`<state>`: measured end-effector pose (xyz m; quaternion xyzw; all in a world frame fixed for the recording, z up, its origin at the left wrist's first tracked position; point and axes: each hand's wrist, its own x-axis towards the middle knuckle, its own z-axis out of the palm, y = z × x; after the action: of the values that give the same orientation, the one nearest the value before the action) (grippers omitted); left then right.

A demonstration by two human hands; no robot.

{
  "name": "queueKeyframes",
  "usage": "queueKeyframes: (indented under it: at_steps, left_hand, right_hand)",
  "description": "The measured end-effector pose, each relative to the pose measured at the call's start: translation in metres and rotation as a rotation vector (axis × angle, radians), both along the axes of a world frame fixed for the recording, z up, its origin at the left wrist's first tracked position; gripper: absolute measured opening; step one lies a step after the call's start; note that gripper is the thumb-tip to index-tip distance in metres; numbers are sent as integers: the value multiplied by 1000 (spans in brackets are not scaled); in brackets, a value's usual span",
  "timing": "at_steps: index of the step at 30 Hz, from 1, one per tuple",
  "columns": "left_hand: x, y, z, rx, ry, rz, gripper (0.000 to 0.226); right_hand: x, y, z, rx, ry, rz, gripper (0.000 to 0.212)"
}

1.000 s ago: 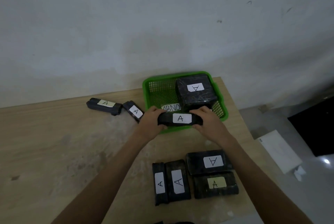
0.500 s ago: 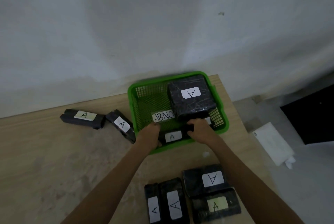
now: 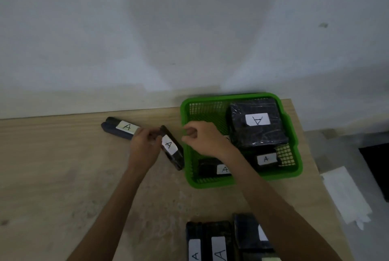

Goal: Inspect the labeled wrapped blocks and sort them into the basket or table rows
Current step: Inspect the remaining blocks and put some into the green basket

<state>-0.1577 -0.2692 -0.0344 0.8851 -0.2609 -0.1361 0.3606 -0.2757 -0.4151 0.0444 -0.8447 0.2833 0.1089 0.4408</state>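
Observation:
A green mesh basket (image 3: 292,134) stands at the table's back right. It holds a large black wrapped block (image 3: 257,128) labelled A and two small labelled blocks, one at the front left (image 3: 210,169) and one at the front right (image 3: 266,158). Left of the basket lie a small black block (image 3: 171,148) and a longer one (image 3: 121,129), both labelled A. My left hand (image 3: 144,147) pinches the far end of the small block. My right hand (image 3: 202,138) hovers over the basket's left rim, fingers loosely curled, holding nothing.
Near the table's front edge sits a row of several black labelled blocks (image 3: 219,241). A white sheet (image 3: 345,195) lies on the floor past the table's right edge. The wooden table (image 3: 63,176) meets a pale wall at the back.
The block both hands held now lies in the basket's front left. Both hands let go of it and moved left. My left hand has taken hold of the small block beside the basket.

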Motion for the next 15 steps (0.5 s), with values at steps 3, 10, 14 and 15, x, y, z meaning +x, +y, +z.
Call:
queueKeyframes:
  at_steps: [3, 10, 14, 15]
  left_hand:
    - [15, 13, -21, 78, 155, 45, 22]
    - [18, 28, -48, 180, 713, 205, 38]
    - [19, 33, -54, 113, 799, 261, 36]
    - [20, 33, -53, 101, 834, 278, 34]
  right_hand:
    - [36, 26, -19, 94, 27, 4, 43]
    - [76, 79, -93, -77, 219, -84, 45]
    - [78, 94, -122, -293, 309, -83, 47]
    - [78, 96, -125, -341, 328, -75, 49]
